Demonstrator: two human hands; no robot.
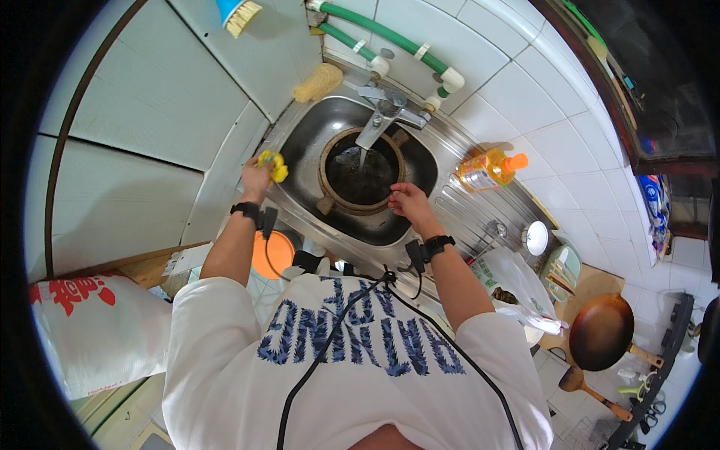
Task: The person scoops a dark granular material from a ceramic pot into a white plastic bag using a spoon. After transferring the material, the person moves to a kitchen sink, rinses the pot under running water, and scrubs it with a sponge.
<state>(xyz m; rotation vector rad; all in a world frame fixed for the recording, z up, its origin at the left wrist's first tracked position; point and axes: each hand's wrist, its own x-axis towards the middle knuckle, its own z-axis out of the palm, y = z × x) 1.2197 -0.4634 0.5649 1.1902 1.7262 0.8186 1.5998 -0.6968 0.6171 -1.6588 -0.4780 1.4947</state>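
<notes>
My left hand holds a crumpled yellow cloth or sponge above the left edge of the steel sink. In the basin sits a round brown pot with stubby lug handles and a dark inside. Water runs into it from the metal faucet, and liquid covers its bottom. At the pot's lower right rim is my right hand, its fingers partly bent. The fingertips overlap the rim in view; whether they grip it is unclear.
A yellowish loofah lies at the sink's back left corner. An orange detergent bottle stands on the ribbed drainboard. Rightward are a plastic bag, a white bowl and a hanging pan. An orange bucket is below left.
</notes>
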